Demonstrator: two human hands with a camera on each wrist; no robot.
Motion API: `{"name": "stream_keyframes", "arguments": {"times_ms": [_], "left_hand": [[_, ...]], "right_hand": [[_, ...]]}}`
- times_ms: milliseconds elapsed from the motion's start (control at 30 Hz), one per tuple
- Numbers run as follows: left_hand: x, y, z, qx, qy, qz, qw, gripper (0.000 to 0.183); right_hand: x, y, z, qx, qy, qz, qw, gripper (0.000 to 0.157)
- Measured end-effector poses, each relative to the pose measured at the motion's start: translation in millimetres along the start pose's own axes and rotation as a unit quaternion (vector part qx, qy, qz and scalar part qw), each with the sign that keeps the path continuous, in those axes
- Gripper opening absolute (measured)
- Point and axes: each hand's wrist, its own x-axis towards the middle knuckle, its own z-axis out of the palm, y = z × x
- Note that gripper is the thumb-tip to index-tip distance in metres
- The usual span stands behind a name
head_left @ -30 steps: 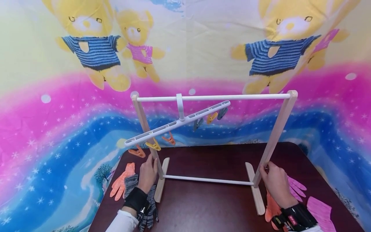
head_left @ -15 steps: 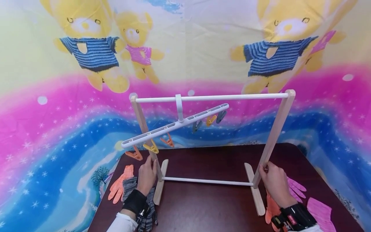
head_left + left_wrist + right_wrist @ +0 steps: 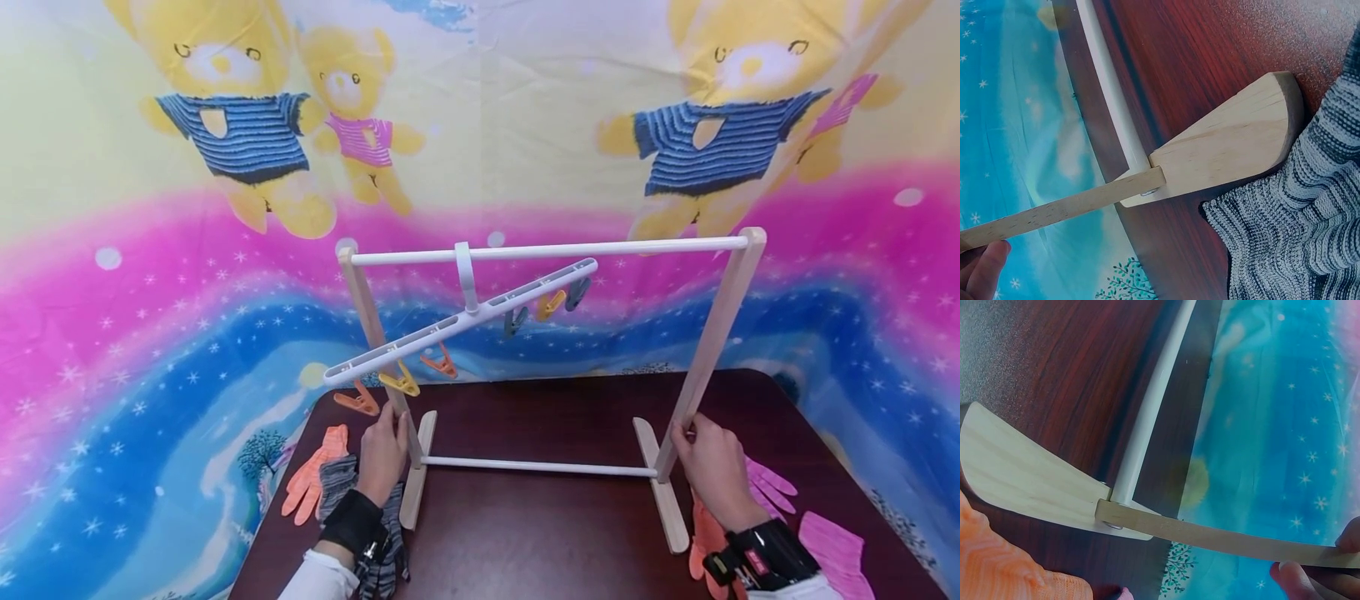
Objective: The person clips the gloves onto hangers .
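A drying rack (image 3: 547, 250) with wooden posts and white rods stands on the table. My left hand (image 3: 381, 452) holds the lower part of its left post; in the left wrist view, fingers (image 3: 988, 269) lie against the wood. Opposite, my right hand (image 3: 714, 473) pinches the right post low down, thumb and fingers (image 3: 1291, 581) on either side in the right wrist view. From the top rod hangs a white clip hanger (image 3: 420, 337), slanting with its left end lower in the picture. Orange, yellow and grey-blue clothespins (image 3: 551, 305) dangle beneath it.
Left of the rack lie an orange glove (image 3: 313, 477) and grey striped gloves (image 3: 388, 542), partly under my forearm. On the right are an orange glove (image 3: 705, 533) and pink gloves (image 3: 834, 546). A patterned bear curtain (image 3: 480, 150) hangs behind the dark table (image 3: 525, 533).
Both hands keep hold of the rack's posts. The hanger and its clothespins sway slightly, and the whole view shifts a little. Little else differs.
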Motion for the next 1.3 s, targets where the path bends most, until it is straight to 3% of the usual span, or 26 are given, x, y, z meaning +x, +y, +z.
{"name": "stream_keyframes", "arguments": {"times_ms": [767, 1000, 1300], "left_hand": [[-3.7, -1.0, 4.8, 0.0, 0.029, 0.016, 0.9994, 0.024], [-5.5, 0.2, 3.5, 0.002, 0.017, -0.01, 0.9998, 0.023], [-8.6, 1.9, 2.7, 0.021, 0.031, 0.005, 0.9993, 0.023]], "right_hand": [[3.0, 2.1, -2.2, 0.013, -0.038, 0.005, 0.999, 0.027], [3.7, 2.2, -0.8, 0.01, -0.034, 0.006, 0.999, 0.027], [5.3, 3.7, -1.5, 0.008, -0.032, 0.005, 0.999, 0.026]]}}
